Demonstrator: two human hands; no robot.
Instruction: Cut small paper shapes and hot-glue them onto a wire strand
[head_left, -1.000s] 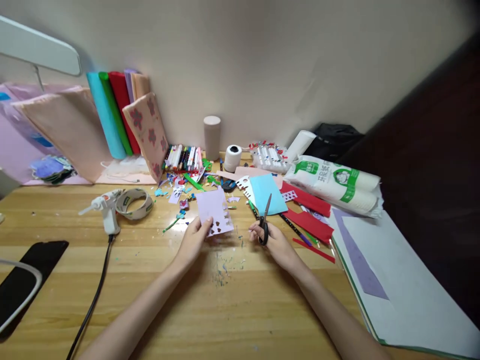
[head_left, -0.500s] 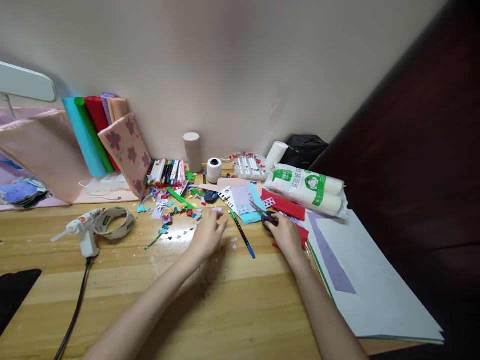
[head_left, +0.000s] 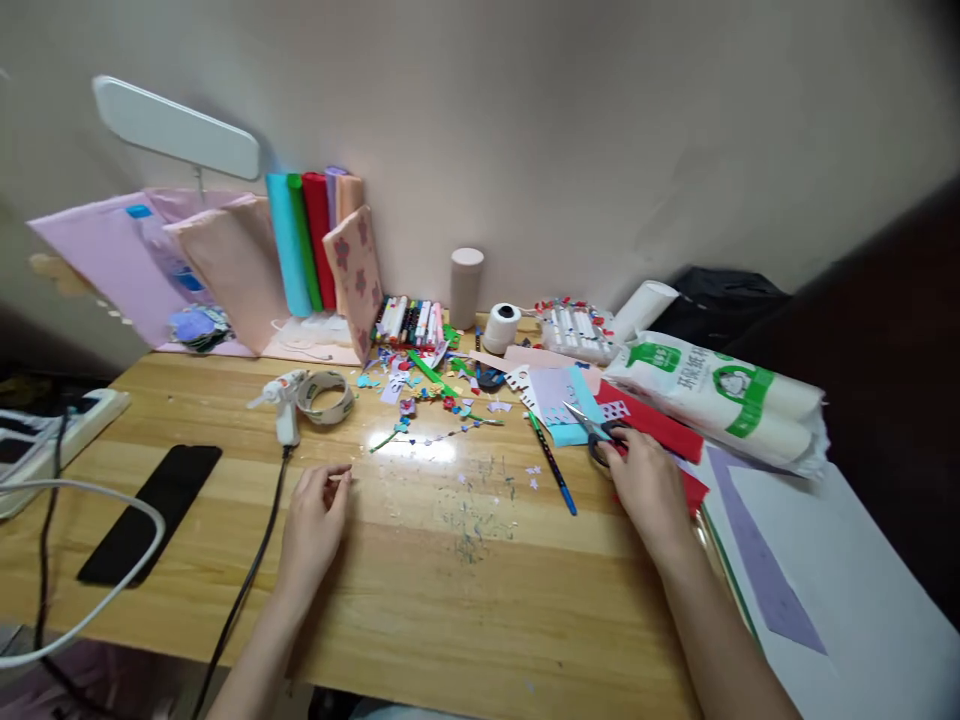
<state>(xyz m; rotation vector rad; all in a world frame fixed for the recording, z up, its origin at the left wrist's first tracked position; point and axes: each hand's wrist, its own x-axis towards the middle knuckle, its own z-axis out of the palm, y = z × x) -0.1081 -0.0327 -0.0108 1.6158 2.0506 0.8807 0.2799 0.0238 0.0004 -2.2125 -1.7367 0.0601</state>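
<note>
My right hand (head_left: 651,485) grips the dark handles of a pair of scissors (head_left: 591,424). The scissors' blades point up and left over purple and light-blue paper (head_left: 564,400), with red paper strips (head_left: 660,425) beside and under the hand. To the left of the scissors lies a pen (head_left: 553,464) with a green end and a blue end. My left hand (head_left: 316,525) rests low over the table, fingers loosely curled with a gap at the thumb, nothing seen in them. Close by are a white glue gun (head_left: 285,405) and a roll of tape (head_left: 326,398).
Paper scraps and small paper flowers (head_left: 427,395) litter the table's middle back. Markers (head_left: 411,322), a thread spool (head_left: 502,328) and a bagged pack of paper cups (head_left: 720,390) stand behind. A black phone-like slab (head_left: 150,515) and cables lie left; large white sheets (head_left: 862,580) lie right.
My left hand has moved left and toward me, away from the scraps, to beside the glue gun. My right hand stays at the scissors. The view has turned left.
</note>
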